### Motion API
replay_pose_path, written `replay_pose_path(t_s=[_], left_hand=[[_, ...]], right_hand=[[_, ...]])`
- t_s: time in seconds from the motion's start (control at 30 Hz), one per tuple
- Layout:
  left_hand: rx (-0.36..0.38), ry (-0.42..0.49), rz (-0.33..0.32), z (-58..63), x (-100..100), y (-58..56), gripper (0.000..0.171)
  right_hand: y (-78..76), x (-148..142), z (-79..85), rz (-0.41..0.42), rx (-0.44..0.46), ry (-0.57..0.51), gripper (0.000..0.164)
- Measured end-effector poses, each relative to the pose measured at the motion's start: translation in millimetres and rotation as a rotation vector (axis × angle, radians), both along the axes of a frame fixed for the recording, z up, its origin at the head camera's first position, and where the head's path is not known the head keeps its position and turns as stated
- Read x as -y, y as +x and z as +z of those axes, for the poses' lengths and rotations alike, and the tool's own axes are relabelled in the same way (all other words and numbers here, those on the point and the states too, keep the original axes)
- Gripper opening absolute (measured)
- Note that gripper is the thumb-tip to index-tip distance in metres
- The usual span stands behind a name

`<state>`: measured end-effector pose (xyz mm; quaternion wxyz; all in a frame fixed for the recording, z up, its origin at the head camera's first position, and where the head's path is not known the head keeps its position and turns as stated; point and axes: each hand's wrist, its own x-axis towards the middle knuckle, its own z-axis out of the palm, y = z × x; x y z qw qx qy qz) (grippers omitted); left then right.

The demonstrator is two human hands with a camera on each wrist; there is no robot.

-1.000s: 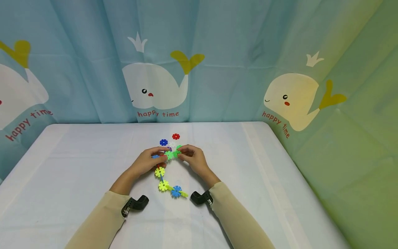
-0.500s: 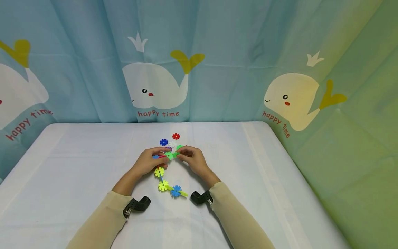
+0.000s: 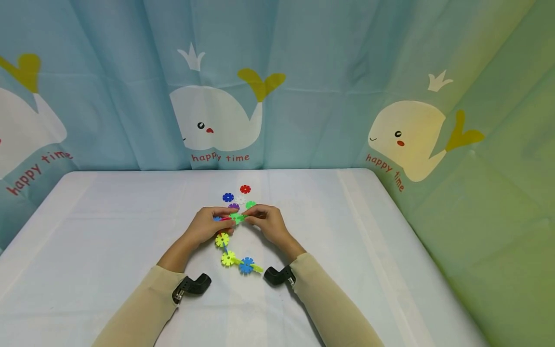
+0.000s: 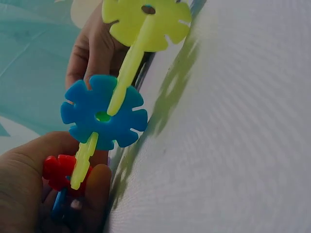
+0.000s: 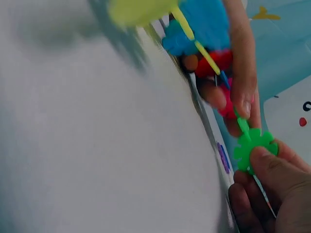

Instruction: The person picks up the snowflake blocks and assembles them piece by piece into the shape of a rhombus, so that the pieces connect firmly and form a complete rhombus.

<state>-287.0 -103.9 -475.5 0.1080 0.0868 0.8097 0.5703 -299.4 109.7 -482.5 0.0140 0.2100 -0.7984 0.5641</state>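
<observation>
My left hand grips one end of a chain of notched plastic snowflake discs, its fingers round a red disc in the left wrist view. From there the chain curves toward me through yellow discs and a blue disc. At my left fingertips a green disc faces up. My right hand pinches another green disc between thumb and fingers. In the right wrist view its notched edge meets a green disc seen edge-on, right below my left fingertips.
Loose discs lie just beyond my hands: red, dark blue, white, purple and green. A white cloth covers the table. A whale-print curtain hangs behind and to the right.
The green disc in my right hand has turned from nearly face-on to edge-on in the head view. My right fingers have shifted slightly left, and my left hand a little to the right.
</observation>
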Motion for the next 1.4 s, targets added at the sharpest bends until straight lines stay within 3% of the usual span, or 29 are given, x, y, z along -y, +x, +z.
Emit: replay_pose_path(t_s=[0.37,0.97,1.03,1.27,1.4], left_hand=[[-0.026,-0.086,0.014,2.4,0,-0.5,0.042],[-0.001,-0.027,-0.012,4.5,3,-1.5,0.044],[0.018,-0.027,-0.01,4.2,4,-2.1,0.044],[0.102,0.013,-0.066,3.9,15,-4.1,0.046],[0.147,0.068,-0.093,5.4,22,-4.4,0.048]], right_hand=[[2.0,1,2.2,0.005,-0.016,0.011,0.01],[1.2,2,4.1,0.0,0.009,0.002,0.016],[2.0,2,5.4,0.002,0.015,-0.003,0.017],[17.1,1,33.2,-0.001,0.01,0.006,0.017],[17.6,-3,37.8,-0.028,0.018,-0.012,0.017]])
